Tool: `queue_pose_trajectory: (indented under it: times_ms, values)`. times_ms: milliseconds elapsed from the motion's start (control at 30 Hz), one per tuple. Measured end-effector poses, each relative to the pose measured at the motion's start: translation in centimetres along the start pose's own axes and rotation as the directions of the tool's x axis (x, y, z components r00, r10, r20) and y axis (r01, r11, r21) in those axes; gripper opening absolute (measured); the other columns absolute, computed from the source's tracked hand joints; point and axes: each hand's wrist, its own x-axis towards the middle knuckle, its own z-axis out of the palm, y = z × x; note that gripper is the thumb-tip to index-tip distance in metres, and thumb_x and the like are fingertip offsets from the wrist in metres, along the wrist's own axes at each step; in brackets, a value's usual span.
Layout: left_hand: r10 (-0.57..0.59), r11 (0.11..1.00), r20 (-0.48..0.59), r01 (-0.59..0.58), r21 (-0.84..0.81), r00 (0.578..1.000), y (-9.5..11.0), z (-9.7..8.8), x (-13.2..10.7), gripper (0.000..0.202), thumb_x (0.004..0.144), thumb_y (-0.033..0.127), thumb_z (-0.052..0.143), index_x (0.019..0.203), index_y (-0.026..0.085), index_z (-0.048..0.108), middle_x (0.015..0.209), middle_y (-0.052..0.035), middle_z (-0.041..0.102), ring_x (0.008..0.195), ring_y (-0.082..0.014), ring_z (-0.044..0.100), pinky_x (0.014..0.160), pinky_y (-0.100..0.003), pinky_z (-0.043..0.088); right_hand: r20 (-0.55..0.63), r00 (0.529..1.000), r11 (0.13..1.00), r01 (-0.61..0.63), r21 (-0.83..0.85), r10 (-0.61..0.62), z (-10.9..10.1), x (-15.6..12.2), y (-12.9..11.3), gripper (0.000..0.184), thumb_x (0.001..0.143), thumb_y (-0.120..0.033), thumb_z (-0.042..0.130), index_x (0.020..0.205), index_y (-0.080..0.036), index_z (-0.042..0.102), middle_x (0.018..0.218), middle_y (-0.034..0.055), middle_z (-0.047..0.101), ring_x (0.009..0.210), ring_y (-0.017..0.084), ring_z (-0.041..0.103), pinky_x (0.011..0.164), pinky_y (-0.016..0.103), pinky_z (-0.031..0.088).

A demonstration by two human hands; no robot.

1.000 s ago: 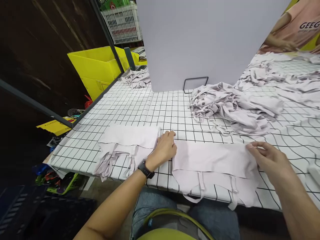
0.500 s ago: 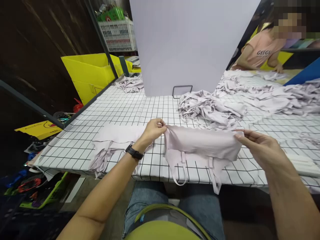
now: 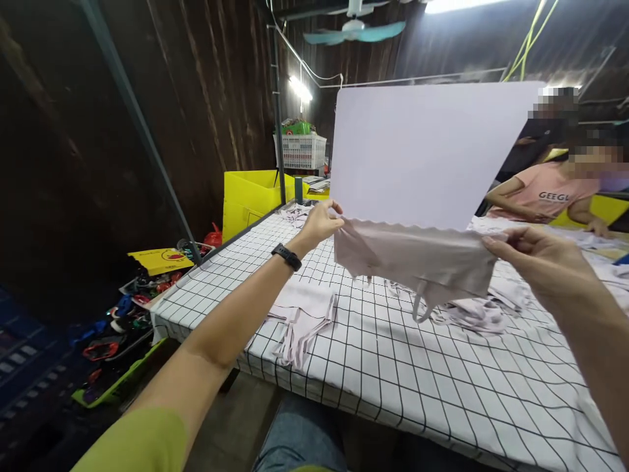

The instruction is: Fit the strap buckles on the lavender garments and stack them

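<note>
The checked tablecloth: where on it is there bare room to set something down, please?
Bare patches of the checked tablecloth show in front, between the folded garments and the loose heap, and at left, between the left forearm and the cloth's left edge. It is crowded around the heap, partly hidden by the held garment.

The head camera is looking out from above the wearer's own arms, facing forward and slightly down over the checked surface (image 3: pixel 403 367). It is sitting near the left fingers (image 3: pixel 335 206) and right fingers (image 3: pixel 525 236), while the pale board (image 3: pixel 417 151) is standing farther off. Its wide view is taking in the ceiling fan (image 3: pixel 378 33) above and the wearer's jeans (image 3: pixel 299 436) below.
</note>
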Motion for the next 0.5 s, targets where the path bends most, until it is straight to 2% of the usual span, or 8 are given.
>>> queue_pose_trajectory:
  times_ms: [100,167,267,333,367,433,500]
  values:
    - [0.005,0.999,-0.059,-0.003,0.033,0.998,0.7,-2.7,-0.7,0.024,0.068,0.0,0.057,0.084,0.018,0.056,0.052,0.0064,0.051,0.047,-0.0086,0.039,0.052,-0.022,0.026,0.005,0.999,0.997,0.053,0.062,-0.054,2.0,-0.4,-1.2,0.039,0.05,-0.033,0.096,0.067,-0.019,0.065,0.071,0.0003,0.062,0.073,0.015,0.056,0.071,0.032,0.047]
    - [0.031,0.996,-0.124,-0.02,0.091,0.992,1.2,-4.9,-2.1,0.02,0.07,0.001,0.056,0.081,0.018,0.057,0.05,0.0071,0.047,0.046,-0.0077,0.035,0.052,-0.022,0.024,0.069,0.995,0.994,0.06,0.087,-0.066,3.1,-1.5,-1.8,0.038,0.051,-0.035,0.095,0.073,-0.017,0.069,0.076,0.0021,0.065,0.076,0.015,0.059,0.074,0.032,0.049]
    - [0.107,0.98,-0.214,-0.067,0.186,0.971,2.0,-8.8,-6.1,0.015,0.07,0.005,0.053,0.076,0.017,0.057,0.051,0.007,0.042,0.048,-0.0073,0.033,0.052,-0.022,0.025,0.197,0.978,0.997,0.07,0.031,-0.075,4.3,-4.2,-2.0,0.04,0.056,-0.044,0.093,0.081,-0.018,0.076,0.081,0.0054,0.069,0.079,0.018,0.061,0.07,0.031,0.05]
    - [0.119,0.968,-0.253,-0.056,0.243,0.96,2.7,-11.5,-9.6,0.013,0.07,0.008,0.053,0.078,0.017,0.059,0.057,0.0044,0.049,0.053,-0.0086,0.04,0.054,-0.022,0.028,0.271,0.962,0.999,0.049,-0.016,-0.043,5.1,-6.3,-1.6,0.042,0.056,-0.052,0.092,0.08,-0.021,0.077,0.08,0.0066,0.07,0.078,0.021,0.063,0.063,0.03,0.052]
    - [0.105,0.961,-0.269,-0.028,0.275,0.957,3.0,-12.7,-11.4,0.014,0.071,0.01,0.054,0.081,0.017,0.06,0.061,0.003,0.052,0.056,-0.0097,0.044,0.054,-0.022,0.03,0.322,0.946,0.999,0.031,-0.016,-0.024,5.6,-7.4,-1.2,0.042,0.056,-0.055,0.091,0.08,-0.023,0.077,0.08,0.007,0.07,0.077,0.023,0.063,0.059,0.03,0.052]
    - [0.049,0.935,-0.307,0.065,0.35,0.95,3.2,-14.7,-14.6,0.015,0.072,0.014,0.056,0.085,0.018,0.062,0.066,0.002,0.055,0.059,-0.0113,0.048,0.055,-0.021,0.032,0.464,0.886,1.0,-0.026,0.013,0.017,7.1,-9.3,-0.2,0.041,0.059,-0.057,0.09,0.081,-0.025,0.077,0.081,0.0076,0.07,0.077,0.026,0.064,0.055,0.031,0.054]
    - [-0.005,0.904,-0.358,0.157,0.398,0.934,2.4,-16.2,-17.0,0.016,0.072,0.017,0.056,0.087,0.019,0.063,0.063,0.0037,0.049,0.057,-0.0112,0.045,0.053,-0.021,0.03,0.609,0.79,0.992,-0.117,0.036,0.071,9.1,-11.1,1.0,0.038,0.064,-0.057,0.088,0.082,-0.025,0.076,0.081,0.0083,0.07,0.078,0.027,0.065,0.054,0.031,0.055]
